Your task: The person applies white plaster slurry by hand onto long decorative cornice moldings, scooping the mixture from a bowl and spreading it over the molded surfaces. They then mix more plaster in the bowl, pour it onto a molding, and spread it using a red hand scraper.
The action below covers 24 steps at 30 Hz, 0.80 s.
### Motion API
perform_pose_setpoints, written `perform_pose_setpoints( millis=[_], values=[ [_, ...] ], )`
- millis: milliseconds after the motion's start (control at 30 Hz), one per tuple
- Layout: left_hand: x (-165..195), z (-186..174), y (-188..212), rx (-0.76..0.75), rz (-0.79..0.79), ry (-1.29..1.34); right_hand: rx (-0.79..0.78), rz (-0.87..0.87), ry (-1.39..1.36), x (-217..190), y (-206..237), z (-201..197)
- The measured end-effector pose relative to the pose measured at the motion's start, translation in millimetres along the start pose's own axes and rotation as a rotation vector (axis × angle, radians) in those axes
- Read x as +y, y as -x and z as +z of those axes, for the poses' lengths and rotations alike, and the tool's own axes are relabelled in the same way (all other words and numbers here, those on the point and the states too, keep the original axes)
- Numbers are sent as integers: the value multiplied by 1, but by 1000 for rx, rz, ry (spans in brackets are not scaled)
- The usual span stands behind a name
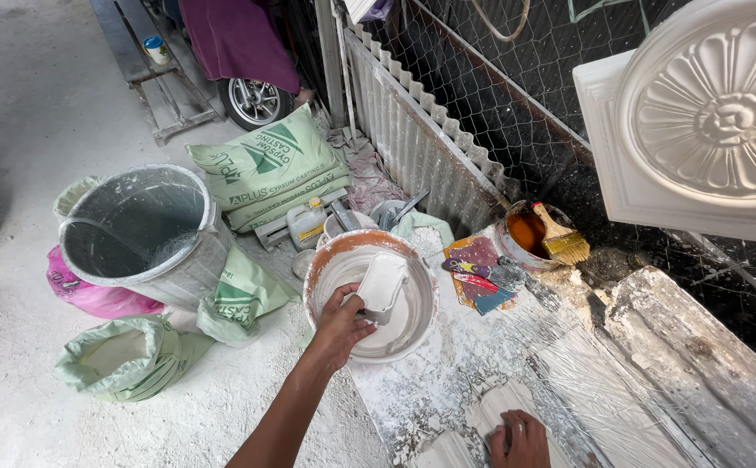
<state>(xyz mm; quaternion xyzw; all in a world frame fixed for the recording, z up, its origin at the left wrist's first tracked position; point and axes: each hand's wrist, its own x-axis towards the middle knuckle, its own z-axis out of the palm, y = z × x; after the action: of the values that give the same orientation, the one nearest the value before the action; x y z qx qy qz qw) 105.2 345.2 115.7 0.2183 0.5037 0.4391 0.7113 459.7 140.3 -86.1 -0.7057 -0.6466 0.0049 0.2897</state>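
Observation:
My left hand [342, 326] grips a white plastic cup [382, 287] by its handle, holding it inside a round basin [317, 270] of wet white plaster. The basin has an orange rim and sits at the corner of a plaster-crusted workbench [430, 381]. My right hand [518, 440] rests at the bottom edge on a white ribbed plaster moulding [495, 404] lying on the bench, fingers curled over it.
A grey bin [140, 227] stands left, among green plaster sacks [265, 165] and a pink bag [92, 297]. A pot of orange liquid with a brush [560, 238] and scrapers [482, 277] sit beyond the basin. A white rosette panel [707, 121] leans at the top right.

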Motion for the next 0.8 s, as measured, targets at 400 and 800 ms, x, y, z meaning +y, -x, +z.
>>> perform_pose_setpoints(
  millis=[400,800],
  values=[
    [1,-1,10,23,58,64,-24,5,8,3,4,2],
    [4,21,42,6,129,66,13,5,27,-9,7,0]
  ],
)
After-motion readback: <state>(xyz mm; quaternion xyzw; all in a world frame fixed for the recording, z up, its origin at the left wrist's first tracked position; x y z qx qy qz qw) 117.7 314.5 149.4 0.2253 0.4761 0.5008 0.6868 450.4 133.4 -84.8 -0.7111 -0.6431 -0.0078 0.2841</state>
